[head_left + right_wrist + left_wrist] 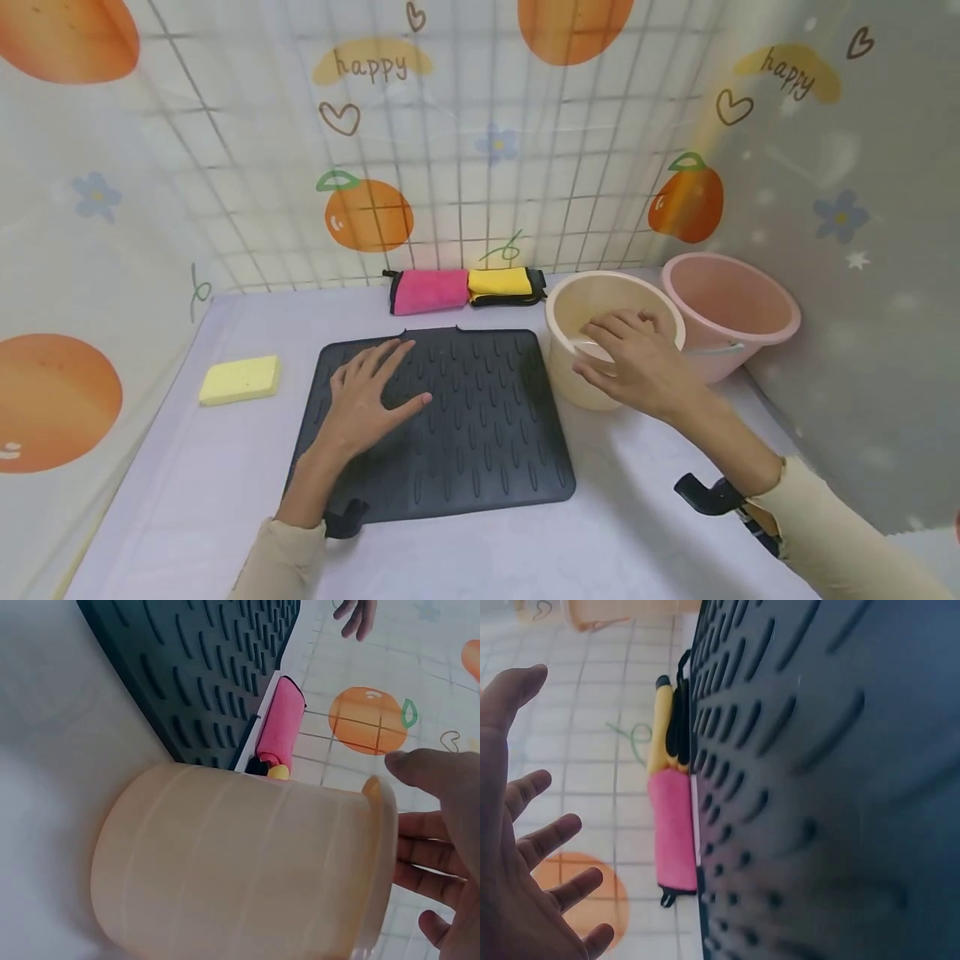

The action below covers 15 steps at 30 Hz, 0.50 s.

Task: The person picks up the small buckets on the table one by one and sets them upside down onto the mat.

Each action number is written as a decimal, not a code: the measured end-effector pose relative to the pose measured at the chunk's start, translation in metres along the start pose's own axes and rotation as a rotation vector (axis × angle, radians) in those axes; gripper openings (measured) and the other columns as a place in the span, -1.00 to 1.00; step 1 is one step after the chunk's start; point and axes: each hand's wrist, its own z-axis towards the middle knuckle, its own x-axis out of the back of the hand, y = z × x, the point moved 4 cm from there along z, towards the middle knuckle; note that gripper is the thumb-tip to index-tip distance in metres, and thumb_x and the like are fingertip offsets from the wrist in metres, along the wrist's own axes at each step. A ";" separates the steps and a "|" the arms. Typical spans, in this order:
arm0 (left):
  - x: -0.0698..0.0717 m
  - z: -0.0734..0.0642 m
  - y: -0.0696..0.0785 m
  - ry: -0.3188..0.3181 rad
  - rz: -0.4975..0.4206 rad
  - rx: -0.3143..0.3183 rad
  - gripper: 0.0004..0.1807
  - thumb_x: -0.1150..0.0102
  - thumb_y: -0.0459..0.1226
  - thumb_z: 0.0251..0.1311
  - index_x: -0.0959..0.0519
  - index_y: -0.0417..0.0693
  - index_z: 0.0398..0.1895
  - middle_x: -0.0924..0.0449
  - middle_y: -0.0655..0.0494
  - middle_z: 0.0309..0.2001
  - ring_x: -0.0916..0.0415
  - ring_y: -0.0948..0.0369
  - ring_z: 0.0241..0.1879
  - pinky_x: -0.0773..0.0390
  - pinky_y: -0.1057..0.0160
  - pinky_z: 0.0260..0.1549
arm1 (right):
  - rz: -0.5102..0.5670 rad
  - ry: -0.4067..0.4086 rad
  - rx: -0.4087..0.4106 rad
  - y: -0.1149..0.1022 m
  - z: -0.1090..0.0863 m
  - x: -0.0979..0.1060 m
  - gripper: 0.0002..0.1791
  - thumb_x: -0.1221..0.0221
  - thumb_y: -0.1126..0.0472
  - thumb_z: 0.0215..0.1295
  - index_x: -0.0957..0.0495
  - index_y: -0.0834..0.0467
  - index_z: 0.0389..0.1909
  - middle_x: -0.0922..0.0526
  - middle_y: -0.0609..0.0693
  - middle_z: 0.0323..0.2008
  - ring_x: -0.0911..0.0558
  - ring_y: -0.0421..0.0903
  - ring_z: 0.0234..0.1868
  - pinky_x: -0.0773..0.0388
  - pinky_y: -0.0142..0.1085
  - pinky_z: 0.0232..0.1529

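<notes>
Black, ribbed mat (480, 433) lies flat on the pale table (172, 508), a little left of centre. Left hand (371, 396): held over the mat's left half, thumb well out and fingers spread; the left wrist view shows a gap between hand and mat. Grip wide, nothing held.

Cream bucket (577, 383) stands upright just beside the mat's right edge. Right hand (637, 358): over the bucket's mouth, at its near right side, fingers loosely bent, thumb apart from them. Grip partly spread, nothing seen in it; contact with the rim cannot be told. Bucket's inside partly hidden by the hand; contents cannot be made out.

Pink bucket (738, 296) stands to the right of the cream one and slightly behind; a pale handle lies across its outer wall. Whether the two buckets touch: unclear.

Behind the mat, by the back curtain (457, 108), a folded pink cloth (429, 292) and a folded yellow cloth (498, 283) lie end to end, both edged in black. Yellow sponge (240, 380): flat on the table, left of the mat and apart from it.
</notes>
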 end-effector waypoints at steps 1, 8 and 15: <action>-0.003 0.001 0.002 -0.002 -0.005 -0.001 -0.05 -0.11 0.40 0.13 -0.10 0.40 0.57 -0.09 0.07 0.52 0.01 -0.12 0.45 0.07 -0.40 0.24 | 0.004 -0.003 -0.001 -0.001 0.000 -0.001 -0.50 -0.41 -0.06 0.13 -0.66 0.20 -0.03 -0.68 0.11 -0.08 -0.52 0.12 0.02 -0.20 0.18 0.06; -0.021 0.007 0.019 -0.027 -0.059 -0.008 -0.04 -0.09 0.41 0.14 -0.13 0.35 0.57 -0.12 0.08 0.51 -0.02 -0.08 0.44 0.03 -0.38 0.26 | -0.010 -0.026 -0.008 -0.004 0.003 -0.006 -0.61 -0.44 -0.02 0.13 -0.70 0.15 -0.13 -0.72 0.04 -0.19 -0.53 0.08 -0.07 -0.26 0.12 0.01; -0.030 0.011 0.028 -0.036 -0.086 -0.019 -0.06 -0.10 0.39 0.15 -0.15 0.31 0.56 -0.15 0.08 0.49 -0.05 -0.08 0.43 0.02 -0.34 0.28 | -0.044 -0.048 -0.014 -0.007 0.006 -0.008 -0.71 -0.46 0.03 0.12 -0.73 0.13 -0.25 -0.71 0.00 -0.32 -0.55 0.04 -0.19 -0.29 -0.05 -0.13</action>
